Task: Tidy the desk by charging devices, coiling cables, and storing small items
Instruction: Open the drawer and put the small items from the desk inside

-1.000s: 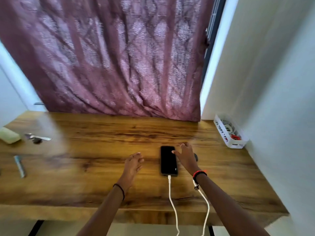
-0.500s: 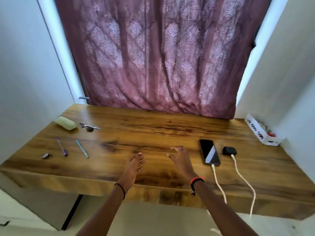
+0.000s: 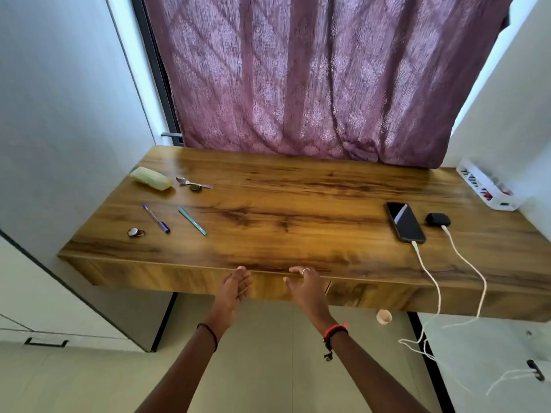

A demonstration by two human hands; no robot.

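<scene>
Head view: one long brown wooden worktop [image 3: 298, 204] runs across the middle of the frame, below one maroon patterned curtain [image 3: 298, 84].

At the right of the frame lie one black smartphone [image 3: 405, 222], screen up and dark, and just beside it one small black earbud case [image 3: 437, 219]. There are two white cables. The first white cable [image 3: 427, 271] is plugged into the phone's near end, and the second white cable [image 3: 456, 248] goes into the case. Both run over the front edge and hang toward the floor. One white slotted plastic basket [image 3: 489, 190] stands at the far right against the wall; its contents are too small to tell, beyond a bit of red.

At the left of the frame there are two pens, one purple pen [image 3: 156, 218] and one teal pen [image 3: 192, 221], lying near each other but apart. Left of them is one small round dark-rimmed trinket [image 3: 135, 232]. Above them lie one pale green oblong case [image 3: 151, 178] and one metal spoon [image 3: 193, 183].

At lower centre the left hand [image 3: 234, 289] and the right hand [image 3: 302, 286] are held apart before the worktop's front edge, fingers loose and spread, holding nothing. Whether they touch the edge I cannot tell. The right hand wears one ring; its wrist has a red and black band, and the left wrist has a black one
</scene>
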